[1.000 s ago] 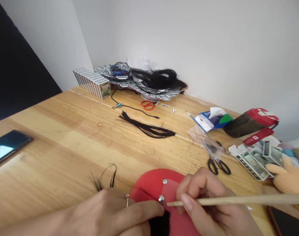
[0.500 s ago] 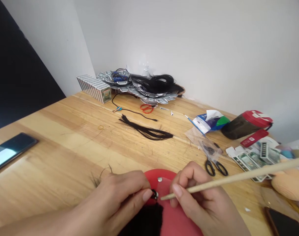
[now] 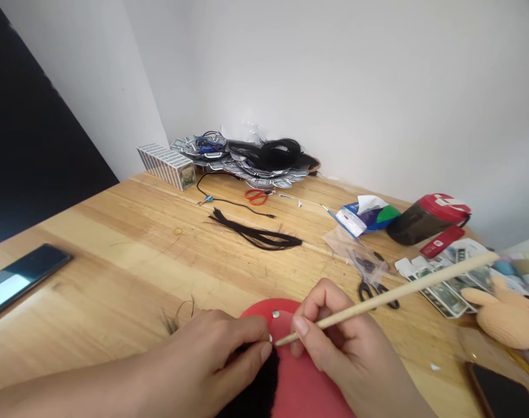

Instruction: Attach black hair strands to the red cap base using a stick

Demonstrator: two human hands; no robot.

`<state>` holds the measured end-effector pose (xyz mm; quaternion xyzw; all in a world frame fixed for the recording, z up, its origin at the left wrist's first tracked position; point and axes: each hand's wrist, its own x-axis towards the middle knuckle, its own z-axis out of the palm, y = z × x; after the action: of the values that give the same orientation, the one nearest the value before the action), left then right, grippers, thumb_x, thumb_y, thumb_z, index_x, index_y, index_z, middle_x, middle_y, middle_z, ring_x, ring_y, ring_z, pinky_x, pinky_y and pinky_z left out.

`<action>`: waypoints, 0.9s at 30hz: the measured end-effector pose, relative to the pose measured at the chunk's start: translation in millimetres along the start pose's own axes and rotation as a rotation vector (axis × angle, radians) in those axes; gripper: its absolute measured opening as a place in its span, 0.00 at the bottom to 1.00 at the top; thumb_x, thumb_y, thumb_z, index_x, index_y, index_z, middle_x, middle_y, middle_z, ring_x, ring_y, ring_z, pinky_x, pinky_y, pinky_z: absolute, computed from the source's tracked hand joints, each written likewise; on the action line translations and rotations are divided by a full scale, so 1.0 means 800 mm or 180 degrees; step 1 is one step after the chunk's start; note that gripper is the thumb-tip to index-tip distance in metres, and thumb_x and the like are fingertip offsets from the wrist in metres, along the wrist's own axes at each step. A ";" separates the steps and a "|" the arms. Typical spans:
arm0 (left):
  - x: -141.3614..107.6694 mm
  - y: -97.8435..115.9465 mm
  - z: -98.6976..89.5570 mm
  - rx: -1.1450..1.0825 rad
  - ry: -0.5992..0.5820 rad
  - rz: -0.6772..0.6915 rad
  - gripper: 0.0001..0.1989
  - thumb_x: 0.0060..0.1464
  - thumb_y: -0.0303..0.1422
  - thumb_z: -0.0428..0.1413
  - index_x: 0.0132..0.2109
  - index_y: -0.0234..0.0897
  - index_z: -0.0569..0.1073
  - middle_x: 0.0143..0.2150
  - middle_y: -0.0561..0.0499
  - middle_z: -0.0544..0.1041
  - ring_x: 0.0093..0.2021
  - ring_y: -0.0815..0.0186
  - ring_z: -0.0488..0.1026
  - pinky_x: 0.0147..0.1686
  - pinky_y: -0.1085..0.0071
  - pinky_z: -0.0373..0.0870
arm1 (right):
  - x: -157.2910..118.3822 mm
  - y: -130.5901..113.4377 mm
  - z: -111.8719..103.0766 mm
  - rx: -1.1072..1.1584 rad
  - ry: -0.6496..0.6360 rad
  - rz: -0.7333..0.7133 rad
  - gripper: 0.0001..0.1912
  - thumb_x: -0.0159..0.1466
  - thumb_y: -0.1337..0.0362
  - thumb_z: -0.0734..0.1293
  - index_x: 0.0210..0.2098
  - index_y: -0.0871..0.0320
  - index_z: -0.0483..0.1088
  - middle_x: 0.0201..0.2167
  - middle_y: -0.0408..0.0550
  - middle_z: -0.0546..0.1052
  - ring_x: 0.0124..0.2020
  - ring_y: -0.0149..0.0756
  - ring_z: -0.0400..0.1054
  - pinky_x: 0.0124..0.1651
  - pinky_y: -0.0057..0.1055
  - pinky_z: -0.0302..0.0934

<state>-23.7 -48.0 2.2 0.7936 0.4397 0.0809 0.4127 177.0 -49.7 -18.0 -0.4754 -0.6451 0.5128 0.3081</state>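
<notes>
My right hand (image 3: 340,342) holds a tapered wooden stick (image 3: 403,295) like a pencil, its tip close to my left fingertips. My left hand (image 3: 229,348) is closed in a pinch at the edge of a black, fuzzy piece (image 3: 264,386); what lies between its finger and thumb is hidden. Both hands are over a red rounded surface (image 3: 310,389) that carries the black piece. A small shiny, whitish blob (image 3: 275,314) sits near the red surface's far edge, and another pale spot shows beside my left fingertips.
A bundle of black hair strands (image 3: 255,232) lies ahead on the wooden table. Black-handled scissors (image 3: 369,290) and a plush toy (image 3: 506,319) are at right. One phone (image 3: 29,276) lies left, another dark phone (image 3: 503,392) lower right. Stacked small boxes (image 3: 166,167) stand at the back.
A small black loop that showed at my left fingertips is out of sight now. The stick's tip has moved slightly left and up, and its far end has swung lower in view.
</notes>
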 end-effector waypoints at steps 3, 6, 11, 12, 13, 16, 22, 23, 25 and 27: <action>0.002 0.004 0.001 0.0166 -0.0024 -0.0094 0.15 0.64 0.34 0.43 0.42 0.44 0.75 0.27 0.55 0.77 0.26 0.69 0.71 0.27 0.77 0.63 | 0.001 -0.001 -0.001 0.0022 -0.0001 0.0008 0.09 0.67 0.59 0.60 0.30 0.52 0.60 0.22 0.39 0.70 0.25 0.32 0.66 0.25 0.27 0.53; 0.003 0.008 0.001 0.0237 0.0023 -0.0073 0.13 0.62 0.32 0.45 0.37 0.40 0.74 0.25 0.55 0.76 0.23 0.70 0.71 0.26 0.78 0.64 | 0.002 -0.005 -0.003 -0.0012 -0.0023 0.0041 0.10 0.67 0.59 0.60 0.29 0.52 0.59 0.22 0.39 0.70 0.26 0.33 0.67 0.26 0.28 0.55; 0.004 0.012 0.003 0.0479 0.0164 0.0182 0.11 0.60 0.28 0.47 0.34 0.39 0.73 0.27 0.54 0.78 0.25 0.69 0.74 0.30 0.77 0.68 | 0.003 -0.012 -0.004 -0.0079 -0.0053 0.0168 0.10 0.67 0.59 0.59 0.30 0.53 0.59 0.22 0.39 0.69 0.24 0.32 0.64 0.27 0.28 0.55; 0.004 0.012 0.003 0.0586 0.0128 0.0206 0.11 0.60 0.27 0.47 0.33 0.39 0.72 0.27 0.54 0.78 0.25 0.68 0.75 0.29 0.77 0.68 | 0.004 -0.012 -0.003 -0.0081 -0.0060 0.0195 0.10 0.67 0.58 0.59 0.30 0.53 0.59 0.22 0.39 0.69 0.23 0.31 0.62 0.26 0.28 0.55; 0.004 0.012 0.003 0.0711 0.0086 0.0212 0.10 0.59 0.27 0.47 0.33 0.39 0.72 0.27 0.54 0.78 0.25 0.68 0.75 0.28 0.77 0.68 | 0.004 -0.013 -0.003 -0.0069 -0.0058 0.0224 0.10 0.68 0.58 0.59 0.30 0.53 0.59 0.22 0.39 0.70 0.22 0.30 0.60 0.26 0.28 0.54; 0.003 0.013 0.001 0.1179 0.0008 0.0161 0.10 0.59 0.26 0.46 0.32 0.39 0.70 0.27 0.53 0.78 0.23 0.67 0.75 0.24 0.76 0.66 | 0.004 -0.013 -0.003 0.0010 -0.0059 0.0239 0.11 0.68 0.57 0.59 0.30 0.53 0.59 0.22 0.38 0.70 0.21 0.29 0.58 0.26 0.26 0.55; -0.005 0.004 -0.002 0.1400 -0.0076 0.0457 0.10 0.60 0.26 0.47 0.32 0.39 0.69 0.27 0.55 0.77 0.22 0.68 0.73 0.22 0.76 0.64 | 0.004 -0.014 -0.004 0.0056 -0.0007 0.0217 0.12 0.68 0.56 0.59 0.29 0.53 0.59 0.23 0.38 0.71 0.21 0.28 0.58 0.26 0.25 0.54; -0.007 0.001 -0.001 0.1301 -0.0052 0.0496 0.10 0.60 0.26 0.46 0.33 0.39 0.69 0.28 0.55 0.77 0.23 0.69 0.73 0.23 0.77 0.65 | 0.004 -0.014 -0.004 0.0070 0.0009 0.0240 0.12 0.68 0.56 0.59 0.30 0.53 0.59 0.22 0.38 0.71 0.21 0.28 0.58 0.26 0.25 0.54; -0.012 -0.007 0.002 0.1131 0.0046 0.0645 0.11 0.61 0.25 0.46 0.34 0.39 0.70 0.28 0.55 0.76 0.24 0.70 0.72 0.25 0.78 0.65 | 0.005 -0.014 -0.003 0.0112 0.0030 0.0276 0.12 0.68 0.56 0.60 0.30 0.53 0.59 0.22 0.38 0.71 0.21 0.28 0.59 0.26 0.24 0.54; -0.015 -0.016 0.006 0.1136 0.0256 0.0929 0.12 0.62 0.24 0.45 0.33 0.38 0.69 0.28 0.55 0.75 0.23 0.70 0.70 0.24 0.77 0.64 | 0.005 -0.015 -0.002 0.0190 0.0035 0.0332 0.12 0.68 0.55 0.60 0.30 0.53 0.60 0.22 0.37 0.71 0.20 0.27 0.59 0.26 0.24 0.54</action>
<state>-36.8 -56.5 -7.2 0.9053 0.3438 0.0922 0.2318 174.0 -45.8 -6.5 -0.5017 -0.6022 0.5445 0.2986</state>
